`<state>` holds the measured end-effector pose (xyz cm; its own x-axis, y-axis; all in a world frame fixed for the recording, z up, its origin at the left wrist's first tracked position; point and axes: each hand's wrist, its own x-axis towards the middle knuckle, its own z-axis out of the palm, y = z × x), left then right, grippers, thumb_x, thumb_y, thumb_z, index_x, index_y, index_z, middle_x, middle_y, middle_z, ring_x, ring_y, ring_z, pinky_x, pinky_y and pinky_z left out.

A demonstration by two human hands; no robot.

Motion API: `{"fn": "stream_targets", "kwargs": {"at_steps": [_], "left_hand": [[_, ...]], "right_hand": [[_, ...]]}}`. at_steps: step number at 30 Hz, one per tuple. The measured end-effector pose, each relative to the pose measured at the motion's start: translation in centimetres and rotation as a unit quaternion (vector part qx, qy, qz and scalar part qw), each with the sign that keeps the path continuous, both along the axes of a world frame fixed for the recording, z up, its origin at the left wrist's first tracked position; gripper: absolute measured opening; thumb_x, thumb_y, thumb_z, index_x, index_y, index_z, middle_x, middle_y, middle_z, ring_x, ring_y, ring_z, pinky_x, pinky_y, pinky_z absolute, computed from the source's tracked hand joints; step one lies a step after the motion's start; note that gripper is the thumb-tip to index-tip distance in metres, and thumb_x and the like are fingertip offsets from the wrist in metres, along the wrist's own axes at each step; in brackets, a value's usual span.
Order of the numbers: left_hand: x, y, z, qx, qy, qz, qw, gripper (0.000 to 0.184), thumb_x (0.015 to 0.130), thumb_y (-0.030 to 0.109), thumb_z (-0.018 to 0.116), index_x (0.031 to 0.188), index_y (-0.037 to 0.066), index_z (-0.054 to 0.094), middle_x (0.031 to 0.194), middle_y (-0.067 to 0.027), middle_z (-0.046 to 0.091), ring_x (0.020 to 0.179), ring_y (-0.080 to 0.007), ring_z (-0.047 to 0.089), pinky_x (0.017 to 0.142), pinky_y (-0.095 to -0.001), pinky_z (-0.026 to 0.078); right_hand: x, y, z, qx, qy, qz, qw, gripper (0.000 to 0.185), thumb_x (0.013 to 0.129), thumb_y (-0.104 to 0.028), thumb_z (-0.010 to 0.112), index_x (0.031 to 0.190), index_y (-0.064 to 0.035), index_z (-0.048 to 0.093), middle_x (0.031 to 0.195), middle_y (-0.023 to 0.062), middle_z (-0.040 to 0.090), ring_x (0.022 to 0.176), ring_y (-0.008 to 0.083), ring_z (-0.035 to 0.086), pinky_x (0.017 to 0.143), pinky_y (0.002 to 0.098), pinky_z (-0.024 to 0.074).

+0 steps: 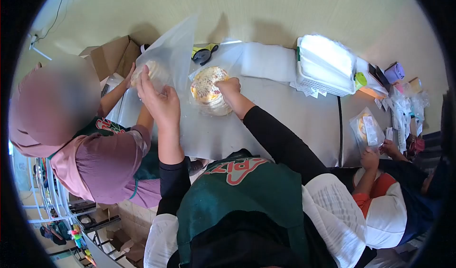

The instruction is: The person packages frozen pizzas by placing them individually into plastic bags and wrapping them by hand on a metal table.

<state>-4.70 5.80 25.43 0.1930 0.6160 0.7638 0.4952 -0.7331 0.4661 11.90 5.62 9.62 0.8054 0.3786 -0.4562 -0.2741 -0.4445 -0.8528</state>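
Observation:
My right hand [230,91] grips the edge of a stack of small pizzas [208,85], the top one scattered with pale shreds and pinkish bits. Clear plastic lies around the stack on the metal table [280,113]. Raised to the left, my left hand [160,101] has its fingers stretched and apart, in front of a large clear plastic bag [178,54]. Whether it touches the bag I cannot tell. Pale round bases [157,72] show through that bag, and a co-worker's hand [129,77] is at its far side.
A co-worker [109,168] stands close on my left. At the back are a cardboard box [114,56], a yellow-and-black item [204,54], a pile of plastic bags [268,61] and a white basket [323,71]. On the right, another person's hands [370,158] are by a bagged pizza [368,128].

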Motion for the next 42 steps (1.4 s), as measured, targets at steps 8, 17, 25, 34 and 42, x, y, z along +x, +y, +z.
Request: {"fn": "stream_targets", "kwargs": {"at_steps": [8,17,25,34,42], "left_hand": [[0.4,2.5,-1.1,0.018,0.0,-0.034,0.999,0.068,0.064,-0.009,0.053,0.13,0.002,0.037,0.123,-0.0248,0.04,0.115,-0.0392,0.04,0.097,-0.0434,0.032],[1.2,3.6,-1.2,-0.015,0.001,-0.087,0.996,0.073,0.063,-0.013,0.049,0.132,0.0,0.032,0.126,-0.0247,0.038,0.118,-0.0395,0.038,0.099,-0.0406,0.031],[3.1,1.6,-2.5,-0.048,0.021,-0.085,0.995,0.074,0.061,-0.013,0.048,0.132,0.0,0.032,0.127,-0.0218,0.037,0.12,-0.036,0.036,0.101,-0.0405,0.03],[3.9,0.7,-6.7,-0.109,0.113,-0.128,0.979,0.07,0.063,-0.013,0.045,0.131,-0.002,0.033,0.131,-0.026,0.036,0.124,-0.0405,0.033,0.103,-0.0402,0.028],[9.0,-0.3,-8.4,-0.097,0.145,-0.238,0.956,0.072,0.062,-0.013,0.047,0.132,-0.002,0.033,0.134,-0.0244,0.036,0.125,-0.0378,0.033,0.104,-0.0396,0.028]], "right_hand": [[0.4,3.4,-3.7,0.128,0.028,0.016,0.991,0.045,0.063,0.001,0.064,0.102,0.0137,0.045,0.1,0.0273,0.055,0.091,0.0342,0.06,0.069,0.035,0.0534],[1.0,-0.5,0.9,0.315,0.235,0.061,0.918,0.036,0.065,0.004,0.061,0.096,0.0178,0.049,0.096,0.0245,0.056,0.087,0.0317,0.061,0.069,0.0401,0.0531],[4.9,-9.1,-1.5,0.557,0.445,0.109,0.693,0.05,0.079,-0.014,0.058,0.123,0.0036,0.042,0.118,0.0196,0.053,0.107,0.0323,0.054,0.094,0.0462,0.0425],[4.1,-12.1,-5.2,0.562,0.474,0.123,0.666,0.056,0.079,-0.016,0.058,0.128,0.0002,0.038,0.123,0.0198,0.05,0.113,0.0332,0.05,0.098,0.048,0.0384],[7.0,-22.1,0.0,0.61,0.437,0.076,0.657,0.056,0.082,-0.02,0.054,0.129,0.0025,0.036,0.124,0.0228,0.048,0.114,0.0345,0.049,0.099,0.0458,0.0378]]}}
